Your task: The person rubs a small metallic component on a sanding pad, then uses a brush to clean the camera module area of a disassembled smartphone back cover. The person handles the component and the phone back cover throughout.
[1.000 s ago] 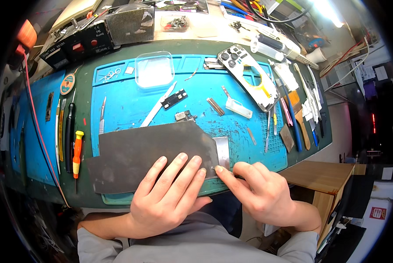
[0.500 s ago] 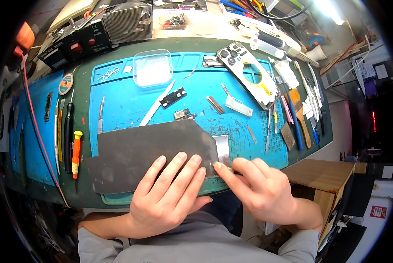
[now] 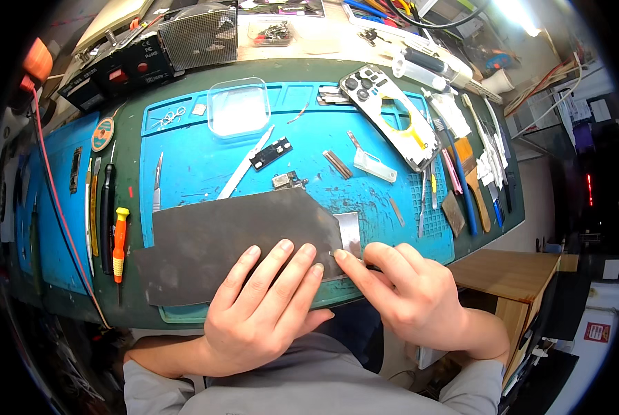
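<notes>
A dark grey sheet, like sandpaper [image 3: 219, 228], lies across the front of the blue work mat [image 3: 205, 159]. My left hand [image 3: 264, 304] rests flat on its near part, fingers stretched and slightly apart. At the sheet's right end, my right hand [image 3: 413, 290] presses its index fingertip down, the other fingers curled. A tiny light speck shows by that fingertip; what the hand holds is too small to make out. A shiny metal plate [image 3: 349, 232] sticks out from under the sheet, just beyond the right fingertip.
Beyond the sheet lie a small black part [image 3: 271, 153], a white strip [image 3: 246, 164] and a clear box [image 3: 239, 107]. A phone housing [image 3: 390, 114] sits back right, with brushes [image 3: 472, 176] beside it. An orange-yellow screwdriver [image 3: 120, 242] lies left; a red cable [image 3: 53, 173] hangs farther left.
My right index fingertip has slid slightly up and left along the sheet's right end. My left hand and the sheet stay in place.
</notes>
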